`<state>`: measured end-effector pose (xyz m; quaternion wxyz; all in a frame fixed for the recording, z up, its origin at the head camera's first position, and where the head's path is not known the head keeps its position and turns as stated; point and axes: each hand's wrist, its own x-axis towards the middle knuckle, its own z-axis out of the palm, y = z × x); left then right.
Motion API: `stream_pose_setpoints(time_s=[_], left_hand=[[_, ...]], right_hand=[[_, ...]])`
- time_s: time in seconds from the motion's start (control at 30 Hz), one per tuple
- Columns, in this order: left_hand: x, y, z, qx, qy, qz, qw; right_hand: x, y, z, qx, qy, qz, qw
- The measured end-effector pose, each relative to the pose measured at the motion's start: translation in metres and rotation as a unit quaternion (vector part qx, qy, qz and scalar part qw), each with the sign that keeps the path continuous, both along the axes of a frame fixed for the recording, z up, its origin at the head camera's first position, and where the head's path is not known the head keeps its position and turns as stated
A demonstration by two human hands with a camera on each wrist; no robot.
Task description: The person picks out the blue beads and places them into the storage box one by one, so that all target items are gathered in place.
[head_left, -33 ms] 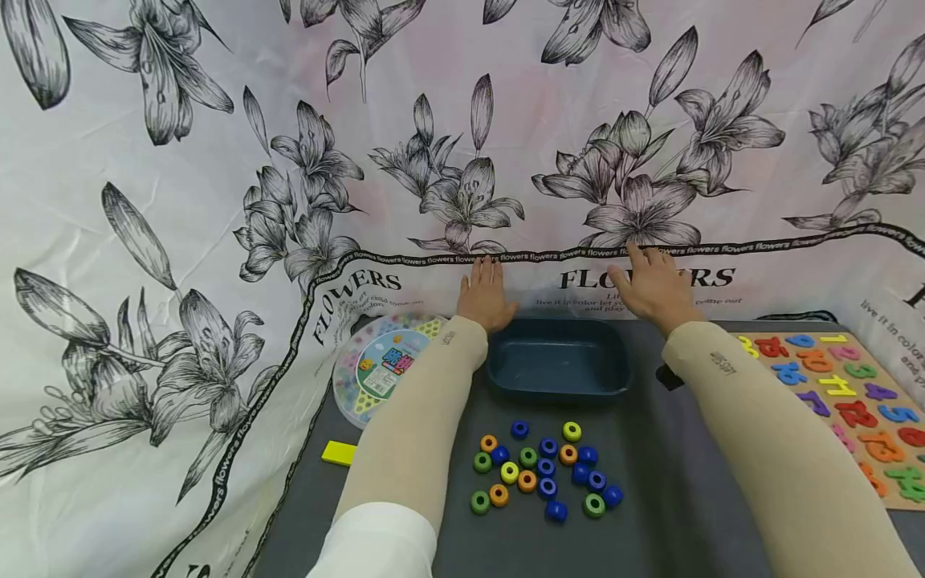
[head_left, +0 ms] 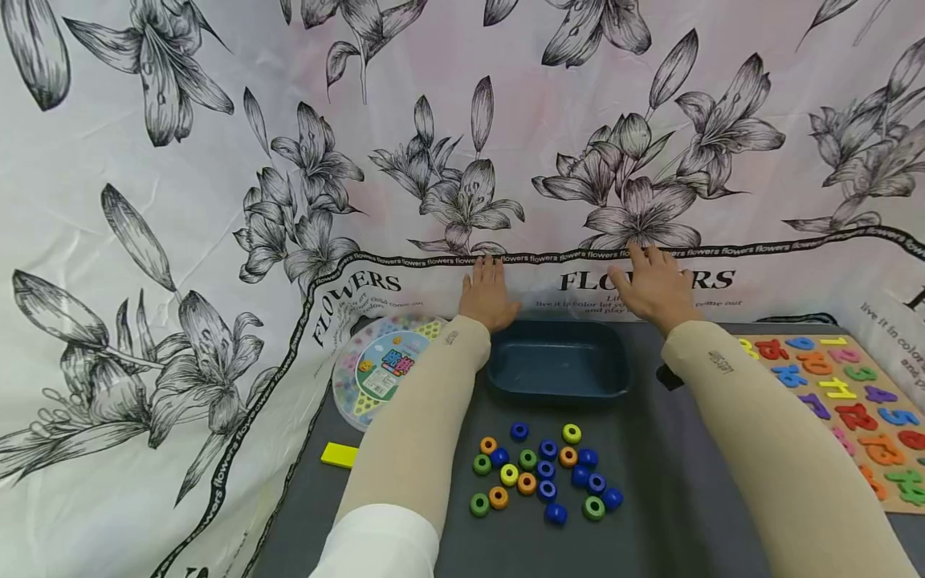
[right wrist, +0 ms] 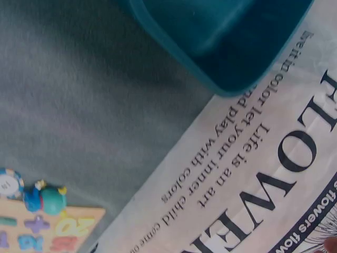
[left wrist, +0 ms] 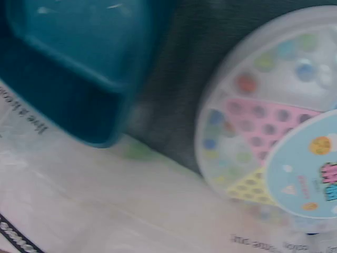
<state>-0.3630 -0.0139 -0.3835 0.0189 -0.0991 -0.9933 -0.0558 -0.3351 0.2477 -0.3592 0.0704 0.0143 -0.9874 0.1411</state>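
My left hand point(head_left: 487, 297) is stretched forward with straight fingers, over the back left corner of a dark teal plastic tray point(head_left: 560, 393). Beyond the tray's back right corner, my right hand point(head_left: 658, 291) reaches out with its fingers spread, in front of the flowered cloth. Neither hand holds anything. In the head view, several blue, green, orange and yellow beads point(head_left: 556, 514) lie scattered on the grey surface before the tray. The left wrist view shows the tray's corner point(left wrist: 100, 143) and no fingers; only a fingertip point(right wrist: 331, 245) enters the right wrist view.
Left of the tray lies a round clear game case point(head_left: 393, 365), partly behind my left forearm, with a yellow block point(head_left: 338, 455) below it. A number puzzle board point(head_left: 903, 506) sits at right. Small figurines point(right wrist: 51, 200) stand by it. White flowered cloth point(head_left: 433, 289) rises behind.
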Motion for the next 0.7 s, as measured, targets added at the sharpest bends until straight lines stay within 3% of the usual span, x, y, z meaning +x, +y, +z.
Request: stream_pose_setpoints(time_s=[0.2, 0.43, 0.53, 0.6, 0.7], left_hand=[[-0.009, 0.009, -0.002, 0.011, 0.002, -0.009, 0.9999], [-0.007, -0.005, -0.013, -0.018, -0.010, -0.043, 0.9989], [-0.004, -0.012, -0.010, -0.026, -0.025, -0.068, 0.9970], [-0.002, -0.015, -0.007, -0.020, -0.059, -0.095, 0.9935], [0.009, -0.015, 0.001, -0.013, -0.097, -0.159, 0.9824]], right_hand=[[-0.014, -0.004, 0.004, 0.009, -0.010, 0.006, 1.000], [-0.017, -0.025, -0.010, 0.022, -0.026, 0.049, 0.998], [-0.011, -0.032, -0.016, 0.051, -0.030, 0.083, 0.995], [-0.003, -0.035, -0.020, 0.073, -0.029, 0.110, 0.991], [0.017, -0.036, -0.028, 0.102, -0.027, 0.156, 0.982]])
